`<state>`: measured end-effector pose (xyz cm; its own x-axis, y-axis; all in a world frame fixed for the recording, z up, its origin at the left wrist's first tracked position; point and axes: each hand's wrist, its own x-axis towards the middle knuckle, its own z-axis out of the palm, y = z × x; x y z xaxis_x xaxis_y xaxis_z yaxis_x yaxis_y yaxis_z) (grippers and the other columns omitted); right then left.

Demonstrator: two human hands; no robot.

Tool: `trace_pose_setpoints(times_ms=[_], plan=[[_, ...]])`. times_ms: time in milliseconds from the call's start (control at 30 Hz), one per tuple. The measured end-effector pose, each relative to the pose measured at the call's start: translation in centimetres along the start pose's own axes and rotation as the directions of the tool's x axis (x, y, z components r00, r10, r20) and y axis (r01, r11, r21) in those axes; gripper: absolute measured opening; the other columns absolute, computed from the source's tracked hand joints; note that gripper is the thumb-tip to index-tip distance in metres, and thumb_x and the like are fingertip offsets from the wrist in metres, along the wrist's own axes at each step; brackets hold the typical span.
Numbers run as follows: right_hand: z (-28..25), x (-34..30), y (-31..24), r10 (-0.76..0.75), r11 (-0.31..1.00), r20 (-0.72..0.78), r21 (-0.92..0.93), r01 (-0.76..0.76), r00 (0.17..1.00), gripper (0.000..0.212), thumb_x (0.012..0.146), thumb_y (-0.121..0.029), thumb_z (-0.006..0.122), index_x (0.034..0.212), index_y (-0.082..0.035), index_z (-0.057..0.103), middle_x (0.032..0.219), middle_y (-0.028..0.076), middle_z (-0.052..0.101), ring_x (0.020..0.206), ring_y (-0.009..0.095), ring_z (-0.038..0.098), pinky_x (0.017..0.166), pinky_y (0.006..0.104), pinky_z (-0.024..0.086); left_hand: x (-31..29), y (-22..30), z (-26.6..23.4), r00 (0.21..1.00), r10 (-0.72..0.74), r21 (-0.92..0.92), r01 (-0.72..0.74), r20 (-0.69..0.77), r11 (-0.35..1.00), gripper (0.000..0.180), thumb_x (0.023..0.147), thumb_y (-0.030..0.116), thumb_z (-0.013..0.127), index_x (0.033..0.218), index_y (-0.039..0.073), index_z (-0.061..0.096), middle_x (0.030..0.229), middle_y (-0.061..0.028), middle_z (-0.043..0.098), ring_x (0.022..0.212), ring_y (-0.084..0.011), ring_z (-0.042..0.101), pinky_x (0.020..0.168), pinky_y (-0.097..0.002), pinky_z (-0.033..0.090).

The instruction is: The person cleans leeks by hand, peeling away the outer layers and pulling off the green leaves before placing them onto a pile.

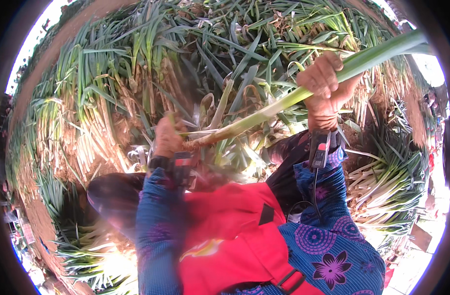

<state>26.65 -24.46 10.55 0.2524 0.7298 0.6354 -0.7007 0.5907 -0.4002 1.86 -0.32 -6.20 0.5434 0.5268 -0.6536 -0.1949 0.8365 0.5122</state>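
My right hand (328, 88) is wrapped round the green stalk of a long green onion (264, 114), which slants from the upper right down toward the left. Its pale lower end with brownish roots reaches close to my left hand (168, 135). The left hand is blurred, with its fingers curled closed beside the root end. A thin pale strip runs from these fingers along the onion; whether they grip it or the roots, I cannot tell. Loose leaves and peeled outer layers (225, 105) lie beneath both hands.
Bundles of green onions (97, 113) stand in a row along the left and far side. More onions lie at the right (382, 191) and lower left (102, 255). My knees and a red apron (230, 216) fill the near middle. Brown ground (43, 236) shows at the left edge.
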Motion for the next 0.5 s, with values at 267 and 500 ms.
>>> trace_pose_setpoints(times_ms=[267,500], plan=[[-3.0,-2.1,-10.1,-0.230,0.958,-0.397,0.068,0.278,0.888,0.043,0.078,-0.035,0.077,0.094,-0.001,0.057,0.070,0.001,0.051,0.055,0.012,0.046,0.068,0.0290,0.044,0.0,13.1,-18.2,0.729,0.657,0.640,-0.415,-0.191,0.646,0.022,0.090,0.030,0.054,0.075,0.018,0.045,0.059,0.0055,0.035,0.046,-0.0076,0.033,0.039,-0.0247,0.026],[-5.6,-0.3,-3.2,-0.126,0.992,-0.339,-0.015,0.128,0.932,0.042,0.087,-0.046,0.064,0.097,-0.005,0.061,0.071,0.001,0.054,0.060,0.012,0.051,0.071,0.0293,0.044,-7.2,2.2,3.4,0.807,0.026,0.736,-0.551,0.590,0.394,0.047,0.081,0.010,0.067,0.127,0.003,0.054,0.121,-0.0109,0.060,0.115,-0.0246,0.055,0.094,-0.0345,0.046]])
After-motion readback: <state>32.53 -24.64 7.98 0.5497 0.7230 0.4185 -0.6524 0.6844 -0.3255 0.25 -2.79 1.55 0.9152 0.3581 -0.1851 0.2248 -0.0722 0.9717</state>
